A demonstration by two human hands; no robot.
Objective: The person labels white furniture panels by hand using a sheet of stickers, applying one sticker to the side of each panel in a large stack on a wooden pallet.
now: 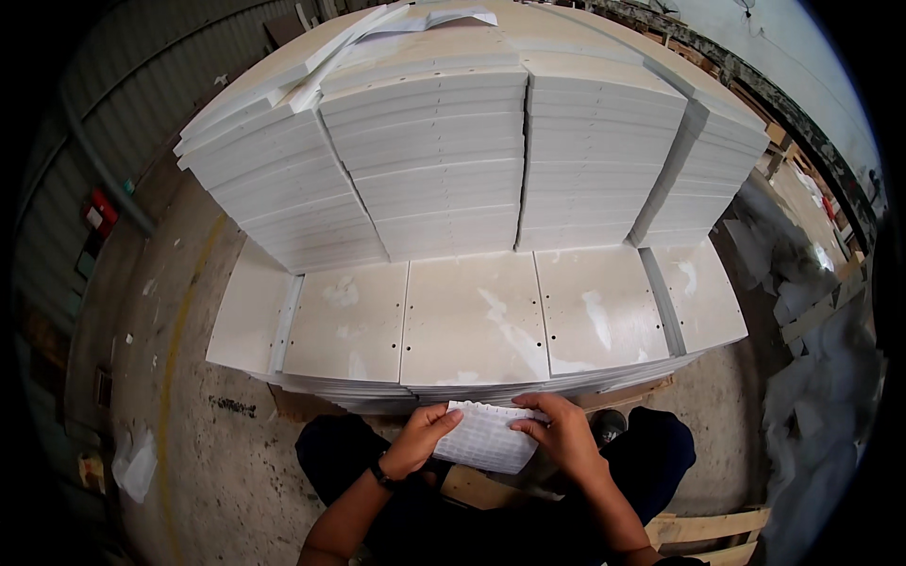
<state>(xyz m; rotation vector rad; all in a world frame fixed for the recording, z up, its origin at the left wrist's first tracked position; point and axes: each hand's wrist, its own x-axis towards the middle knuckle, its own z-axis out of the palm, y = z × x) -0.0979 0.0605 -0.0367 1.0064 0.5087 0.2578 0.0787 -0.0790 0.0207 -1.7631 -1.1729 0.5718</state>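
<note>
Both hands, left hand (418,441) and right hand (564,436), pinched a small gridded sheet (486,438) by its ends before the stacked white panels (453,170), none visibly labelled yet.

Light falls evenly from above, soft and diffuse; the stacked white panels (491,160) take most of it and sit close to washed out along their top edges; pale glare patches smear the low row of boards (472,321) in front; the concrete floor (189,406) is dimmer, and the person's lap is nearly black with little detail; the sheet of paper (486,439) is slightly soft, its print unreadable; straight edges bow strongly outward, and the frame's corners fall into a black fisheye ring.
</note>
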